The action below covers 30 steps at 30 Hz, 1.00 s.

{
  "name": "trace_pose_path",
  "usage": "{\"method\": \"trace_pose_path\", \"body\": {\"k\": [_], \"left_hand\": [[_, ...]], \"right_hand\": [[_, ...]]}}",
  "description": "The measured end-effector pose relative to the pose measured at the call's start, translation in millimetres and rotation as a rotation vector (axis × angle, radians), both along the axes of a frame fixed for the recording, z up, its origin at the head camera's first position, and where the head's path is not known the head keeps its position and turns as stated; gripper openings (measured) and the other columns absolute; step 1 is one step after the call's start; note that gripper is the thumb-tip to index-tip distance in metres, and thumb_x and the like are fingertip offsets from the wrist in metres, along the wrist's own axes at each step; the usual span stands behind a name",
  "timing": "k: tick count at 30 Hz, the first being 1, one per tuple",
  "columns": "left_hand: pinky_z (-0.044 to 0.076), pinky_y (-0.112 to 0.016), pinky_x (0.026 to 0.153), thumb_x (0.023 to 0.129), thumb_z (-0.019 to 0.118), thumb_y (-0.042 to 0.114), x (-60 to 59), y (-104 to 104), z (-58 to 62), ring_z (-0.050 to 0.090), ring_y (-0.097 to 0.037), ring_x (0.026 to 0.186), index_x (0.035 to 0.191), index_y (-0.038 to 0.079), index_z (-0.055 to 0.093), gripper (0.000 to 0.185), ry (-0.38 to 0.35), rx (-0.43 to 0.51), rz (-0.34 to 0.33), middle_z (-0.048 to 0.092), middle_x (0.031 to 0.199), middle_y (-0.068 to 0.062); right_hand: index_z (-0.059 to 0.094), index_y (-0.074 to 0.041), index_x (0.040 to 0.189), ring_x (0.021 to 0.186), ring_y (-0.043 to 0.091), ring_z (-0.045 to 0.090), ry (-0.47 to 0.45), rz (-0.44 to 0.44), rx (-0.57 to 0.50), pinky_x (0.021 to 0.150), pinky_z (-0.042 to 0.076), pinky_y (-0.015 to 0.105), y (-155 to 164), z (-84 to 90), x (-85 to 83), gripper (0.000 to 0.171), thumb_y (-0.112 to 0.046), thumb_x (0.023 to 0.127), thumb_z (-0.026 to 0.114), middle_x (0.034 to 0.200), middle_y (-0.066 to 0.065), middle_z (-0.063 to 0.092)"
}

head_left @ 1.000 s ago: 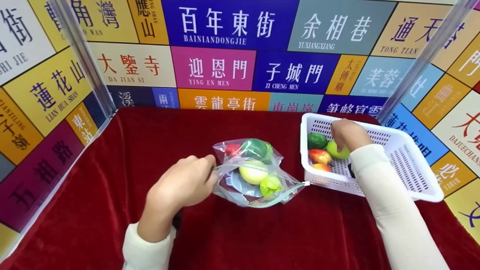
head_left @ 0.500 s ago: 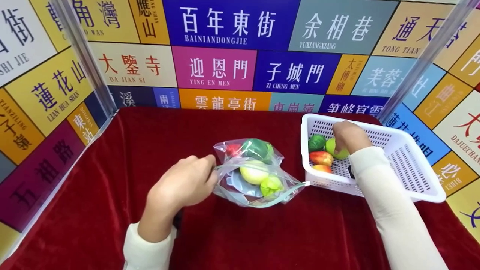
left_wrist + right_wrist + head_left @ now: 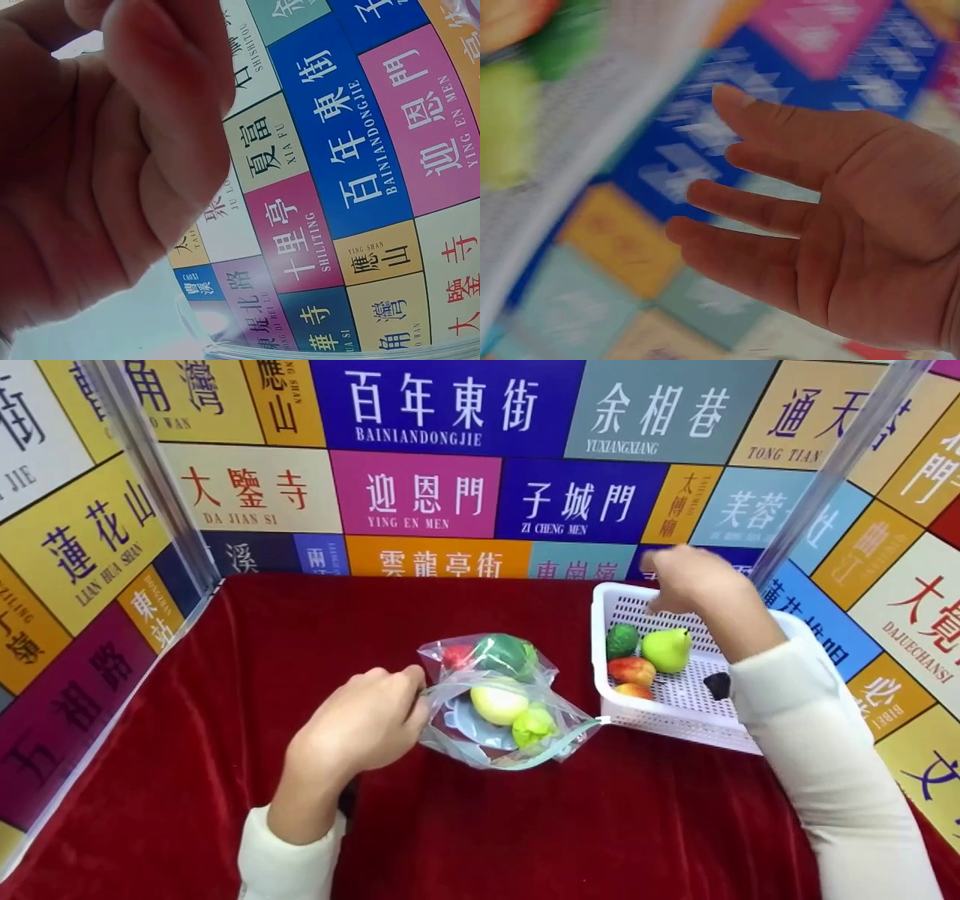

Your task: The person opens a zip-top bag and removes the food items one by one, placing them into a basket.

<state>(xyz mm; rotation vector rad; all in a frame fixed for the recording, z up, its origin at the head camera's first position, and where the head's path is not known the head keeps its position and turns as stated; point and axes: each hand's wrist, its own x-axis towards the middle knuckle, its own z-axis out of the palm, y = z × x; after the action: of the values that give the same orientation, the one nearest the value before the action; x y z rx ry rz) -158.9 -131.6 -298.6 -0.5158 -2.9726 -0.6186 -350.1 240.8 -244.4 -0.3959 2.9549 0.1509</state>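
A clear zip bag [image 3: 564, 744] lies mouth toward me on the red cloth. Inside it show a pale green round fruit [image 3: 499, 703], a small leafy green vegetable [image 3: 534, 725], a dark green piece [image 3: 504, 654] and a red one [image 3: 457, 657]. My left hand [image 3: 356, 727] pinches the bag's left edge; its curled fingers fill the left wrist view, where the bag is hidden. Above the far side of a white basket [image 3: 598, 649], my right hand [image 3: 697, 581] holds nothing. Its fingers are spread in the right wrist view. A green pear [image 3: 666, 651] sits in the basket below it.
Also in the basket are a dark green vegetable [image 3: 622, 641], a red-yellow fruit [image 3: 631, 669], an orange fruit [image 3: 634, 691] and a black item [image 3: 718, 685]. Printed panels with clear corner posts [image 3: 161, 487] enclose the cloth-covered table [image 3: 450, 840] at the back and sides.
My right hand has risen out of the basket, away from the pear, which stays there in full view. The left hand keeps hold of the bag. The head view has shifted slightly.
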Motion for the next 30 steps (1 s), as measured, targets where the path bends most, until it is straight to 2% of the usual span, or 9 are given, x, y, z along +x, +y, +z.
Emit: {"method": "trace_pose_path", "body": {"k": [5, 8, 12, 14, 16, 19, 22, 27, 30], "left_hand": [[0.046, -0.028, 0.054, 0.096, 0.060, 0.021, -0.5, 2, 1.3, 0.051, -0.016, 0.055, 0.097, 0.006, 0.062, 0.015, -0.009, 0.016, -0.008, 0.052, 0.065, -0.004], [0.046, -0.027, 0.054, 0.097, 0.060, 0.021, -0.3, 2, 2.5, 0.052, -0.015, 0.055, 0.100, 0.006, 0.063, 0.016, -0.012, 0.023, -0.007, 0.053, 0.066, -0.004], [0.046, -0.027, 0.054, 0.097, 0.060, 0.021, -0.5, 2, 4.3, 0.052, -0.015, 0.055, 0.102, 0.005, 0.062, 0.016, -0.010, 0.020, -0.002, 0.054, 0.067, -0.004], [0.047, -0.027, 0.054, 0.097, 0.060, 0.021, -0.8, 2, 4.6, 0.052, -0.015, 0.056, 0.103, 0.005, 0.062, 0.017, -0.007, 0.017, 0.001, 0.054, 0.067, -0.003], [0.047, -0.027, 0.054, 0.097, 0.060, 0.022, -0.8, 2, 4.7, 0.052, -0.015, 0.056, 0.103, 0.006, 0.062, 0.017, -0.004, 0.015, 0.003, 0.054, 0.067, -0.003], [0.047, -0.027, 0.053, 0.097, 0.060, 0.022, -0.8, 3, 3.8, 0.052, -0.015, 0.055, 0.103, 0.006, 0.062, 0.017, -0.012, 0.022, 0.004, 0.053, 0.066, -0.003], [0.046, -0.027, 0.053, 0.097, 0.060, 0.021, -0.9, 4, 2.2, 0.052, -0.015, 0.055, 0.102, 0.006, 0.061, 0.016, -0.016, 0.030, -0.001, 0.053, 0.066, -0.003], [0.044, -0.029, 0.053, 0.097, 0.057, 0.019, -1.6, 5, -0.7, 0.051, -0.017, 0.056, 0.096, 0.007, 0.060, 0.013, 0.036, 0.020, -0.007, 0.052, 0.065, -0.003], [0.043, -0.030, 0.054, 0.096, 0.056, 0.018, -1.6, 6, -1.9, 0.050, -0.017, 0.056, 0.093, 0.007, 0.059, 0.011, 0.062, 0.015, -0.006, 0.051, 0.063, -0.003]], "right_hand": [[0.051, -0.011, 0.142, 0.113, 0.038, 0.060, 0.124, 0.124, -0.071, 0.094, 0.049, 0.059, -44, 39.6, 75.5, 0.058, -0.031, 0.092, 0.072, 0.131, 0.018, 0.061], [0.053, -0.017, 0.142, 0.109, 0.031, 0.063, 0.231, 0.230, -0.157, 0.092, 0.052, 0.055, -62, 51.6, 125.1, 0.055, -0.034, 0.094, 0.071, 0.131, 0.009, 0.063], [0.054, -0.023, 0.144, 0.108, 0.021, 0.067, 0.442, 0.426, -0.329, 0.090, 0.056, 0.044, -68, 47.2, 181.1, 0.059, -0.036, 0.090, 0.075, 0.131, 0.000, 0.066], [0.056, -0.024, 0.143, 0.109, 0.016, 0.068, 0.546, 0.524, -0.415, 0.092, 0.056, 0.035, -67, 39.0, 203.4, 0.061, -0.034, 0.087, 0.079, 0.130, -0.004, 0.067], [0.058, -0.024, 0.141, 0.112, 0.012, 0.068, 0.599, 0.602, -0.499, 0.095, 0.054, 0.025, -65, 28.8, 220.5, 0.063, -0.031, 0.084, 0.083, 0.131, -0.006, 0.067], [0.061, -0.024, 0.139, 0.115, 0.008, 0.066, 0.583, 0.652, -0.583, 0.099, 0.047, 0.015, -62, 11.2, 236.4, 0.061, -0.029, 0.083, 0.084, 0.130, -0.010, 0.067], [0.062, -0.023, 0.137, 0.114, 0.005, 0.066, 0.502, 0.633, -0.613, 0.099, 0.048, 0.017, -63, -6.9, 240.2, 0.052, -0.028, 0.088, 0.079, 0.128, -0.012, 0.067], [0.064, -0.019, 0.132, 0.100, 0.006, 0.066, 0.364, 0.610, -0.527, 0.088, 0.057, 0.030, -83, -30.1, 232.0, 0.034, -0.028, 0.099, 0.064, 0.118, -0.009, 0.068], [0.064, -0.018, 0.130, 0.092, 0.008, 0.064, 0.293, 0.598, -0.455, 0.083, 0.057, 0.033, -100, -38.4, 224.7, 0.031, -0.026, 0.101, 0.060, 0.113, -0.006, 0.068]]}}
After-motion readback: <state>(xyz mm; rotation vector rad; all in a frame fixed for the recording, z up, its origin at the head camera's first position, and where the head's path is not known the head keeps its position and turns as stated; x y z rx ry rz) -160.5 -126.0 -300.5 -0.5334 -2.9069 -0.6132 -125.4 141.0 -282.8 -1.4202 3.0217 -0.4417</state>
